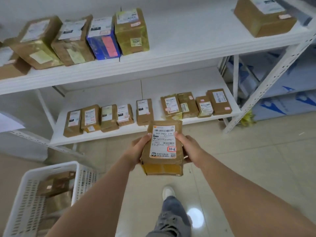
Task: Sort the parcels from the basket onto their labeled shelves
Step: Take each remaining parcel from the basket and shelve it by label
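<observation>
Only one view on my feed: head-worn wide-angle, looking forward and steeply down. Both forearms enter from the bottom edge, close to the lens. White shelf unit (119, 65) fills the upper half, seen from above, near. Floor (256, 151) takes the lower right, basket (51, 170) sits lower left. Edges bend from the lens. No second view to overlap.

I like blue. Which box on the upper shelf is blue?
The blue cardboard box with a pink patch, third in the row of four on the white upper shelf; its neighbours are brown.
</observation>
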Tool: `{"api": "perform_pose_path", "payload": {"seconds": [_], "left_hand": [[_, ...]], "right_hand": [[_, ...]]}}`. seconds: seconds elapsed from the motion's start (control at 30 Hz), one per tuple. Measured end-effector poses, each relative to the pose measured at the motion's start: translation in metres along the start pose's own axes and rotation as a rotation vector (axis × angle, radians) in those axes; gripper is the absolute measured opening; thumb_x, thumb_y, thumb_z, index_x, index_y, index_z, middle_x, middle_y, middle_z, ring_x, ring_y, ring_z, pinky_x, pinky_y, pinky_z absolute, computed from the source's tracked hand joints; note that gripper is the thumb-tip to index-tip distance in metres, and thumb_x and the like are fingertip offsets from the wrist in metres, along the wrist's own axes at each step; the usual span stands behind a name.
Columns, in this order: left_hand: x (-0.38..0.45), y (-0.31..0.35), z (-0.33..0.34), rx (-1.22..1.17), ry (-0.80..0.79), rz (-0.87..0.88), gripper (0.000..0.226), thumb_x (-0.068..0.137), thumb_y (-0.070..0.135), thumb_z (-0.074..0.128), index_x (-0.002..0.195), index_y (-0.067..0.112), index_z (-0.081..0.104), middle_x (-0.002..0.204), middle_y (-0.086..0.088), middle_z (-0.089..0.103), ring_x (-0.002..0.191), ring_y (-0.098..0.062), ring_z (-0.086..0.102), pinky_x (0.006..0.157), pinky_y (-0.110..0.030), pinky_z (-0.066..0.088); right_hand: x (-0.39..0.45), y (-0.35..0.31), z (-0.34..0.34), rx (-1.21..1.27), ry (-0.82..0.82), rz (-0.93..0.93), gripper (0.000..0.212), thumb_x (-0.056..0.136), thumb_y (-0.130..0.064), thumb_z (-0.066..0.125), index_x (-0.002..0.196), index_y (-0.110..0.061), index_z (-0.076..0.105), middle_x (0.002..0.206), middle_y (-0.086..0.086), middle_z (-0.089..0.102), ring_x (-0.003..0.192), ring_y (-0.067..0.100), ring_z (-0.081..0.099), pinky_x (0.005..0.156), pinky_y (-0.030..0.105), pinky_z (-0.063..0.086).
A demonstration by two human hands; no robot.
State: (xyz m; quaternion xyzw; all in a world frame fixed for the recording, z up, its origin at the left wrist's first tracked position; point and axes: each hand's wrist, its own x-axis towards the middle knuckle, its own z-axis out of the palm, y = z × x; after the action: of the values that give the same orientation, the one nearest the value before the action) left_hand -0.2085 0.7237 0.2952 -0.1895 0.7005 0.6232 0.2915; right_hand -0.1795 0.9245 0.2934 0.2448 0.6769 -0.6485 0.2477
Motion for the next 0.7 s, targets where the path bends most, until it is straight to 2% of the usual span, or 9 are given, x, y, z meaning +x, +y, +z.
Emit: {"api": "perform_pose_path", "payload": {"seconds": [0.1, 0.23, 0.3, 0.4, 0.5, 0.7], "left_hand": [[0.046, 0.005, 0.012, -0.010, -0.015, -0.030, 0.031, 0.086, 0.054, 0.058, 0.102, 0.028, 0.066, 0.092, -0.001, 0.075, 0.093, -0.028, 0.070, 0.089, -0.053, 0.053], [0.098, 0.007, 0.022, -0.069, -0.001, -0.072, 0.042, 0.081, 0.058, 0.062, 0.106, 0.025, 0.068, 0.099, -0.004, 0.075, 0.096, -0.030, 0.069, 0.090, -0.056, 0.051], [0.121, 0.000, 0.021, -0.117, 0.028, -0.099, 0.050, 0.071, 0.064, 0.066, 0.103, 0.025, 0.070, 0.097, -0.004, 0.075, 0.093, -0.029, 0.071, 0.087, -0.053, 0.054], [0.149, -0.022, 0.015, -0.179, 0.046, -0.141, 0.062, 0.060, 0.069, 0.068, 0.105, 0.026, 0.070, 0.097, -0.005, 0.074, 0.087, -0.027, 0.072, 0.069, -0.044, 0.059], [0.179, -0.048, 0.011, -0.217, 0.050, -0.166, 0.057, 0.067, 0.063, 0.065, 0.110, 0.026, 0.068, 0.100, -0.008, 0.073, 0.088, -0.029, 0.071, 0.070, -0.048, 0.058], [0.241, -0.075, 0.017, -0.266, 0.073, -0.119, 0.058, 0.065, 0.054, 0.070, 0.117, 0.030, 0.065, 0.107, -0.001, 0.073, 0.100, -0.024, 0.069, 0.068, -0.039, 0.057]], "right_hand": [[0.044, -0.008, -0.018, -0.022, 0.013, 0.036, 0.056, 0.089, -0.063, 0.046, 0.114, -0.015, 0.059, 0.096, 0.005, 0.074, 0.088, 0.025, 0.071, 0.060, 0.032, 0.057], [0.108, -0.015, -0.026, -0.040, 0.027, 0.070, 0.046, 0.092, -0.058, 0.045, 0.109, -0.020, 0.065, 0.086, -0.001, 0.076, 0.083, 0.020, 0.072, 0.068, 0.033, 0.057], [0.140, -0.012, -0.024, -0.055, 0.028, 0.080, 0.043, 0.093, -0.056, 0.047, 0.107, -0.021, 0.066, 0.086, -0.001, 0.076, 0.082, 0.020, 0.072, 0.071, 0.035, 0.057], [0.186, -0.004, -0.021, -0.093, 0.018, 0.082, 0.042, 0.093, -0.055, 0.048, 0.108, -0.021, 0.067, 0.092, 0.002, 0.075, 0.084, 0.024, 0.072, 0.078, 0.040, 0.059], [0.231, 0.010, -0.015, -0.144, 0.016, 0.075, 0.044, 0.091, -0.055, 0.049, 0.112, -0.021, 0.066, 0.097, 0.003, 0.074, 0.089, 0.024, 0.070, 0.085, 0.043, 0.057], [0.308, 0.030, -0.008, -0.208, -0.016, -0.031, 0.048, 0.085, -0.062, 0.055, 0.114, -0.025, 0.065, 0.100, -0.002, 0.073, 0.093, 0.022, 0.069, 0.087, 0.043, 0.056]]}}
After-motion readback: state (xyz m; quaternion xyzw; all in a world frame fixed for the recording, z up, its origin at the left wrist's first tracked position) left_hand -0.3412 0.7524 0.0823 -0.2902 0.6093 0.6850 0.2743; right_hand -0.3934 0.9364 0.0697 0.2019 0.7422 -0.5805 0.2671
